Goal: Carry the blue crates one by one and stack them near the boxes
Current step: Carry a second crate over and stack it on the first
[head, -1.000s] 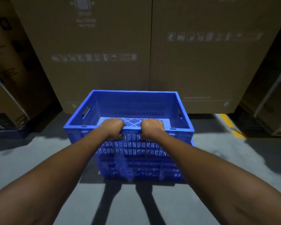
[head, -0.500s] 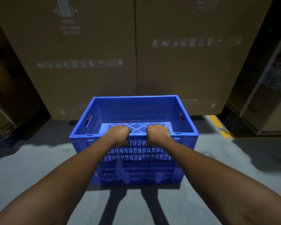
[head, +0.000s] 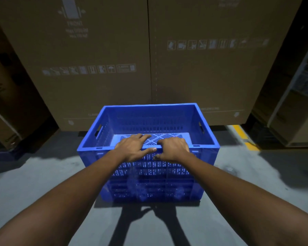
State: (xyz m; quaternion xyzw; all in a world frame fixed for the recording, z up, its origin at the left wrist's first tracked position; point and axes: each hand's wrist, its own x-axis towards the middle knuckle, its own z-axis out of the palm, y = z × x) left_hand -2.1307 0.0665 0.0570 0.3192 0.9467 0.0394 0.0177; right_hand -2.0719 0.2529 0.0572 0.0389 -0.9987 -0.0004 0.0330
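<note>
A blue slatted plastic crate [head: 149, 176] stands on the grey floor right in front of two tall cardboard boxes [head: 100, 89]. Its side looks tall, as if it rests on another blue crate, but I cannot tell for sure. Both my hands are on its near rim. My left hand [head: 132, 148] lies flat over the rim with its fingers stretched out and apart. My right hand [head: 174, 148] still curls over the rim, thumb on the outer wall. The inside of the crate holds nothing.
More cardboard boxes [head: 5, 107] stand at the left. A shelf with cartons [head: 292, 112] is at the right, with a yellow floor line [head: 242, 134] before it. Grey concrete floor [head: 43, 171] lies on both sides of the crate.
The crate has come closer to the boxes and now stands still. My left hand has let go of the rim and spread its fingers; my right hand's grip has loosened.
</note>
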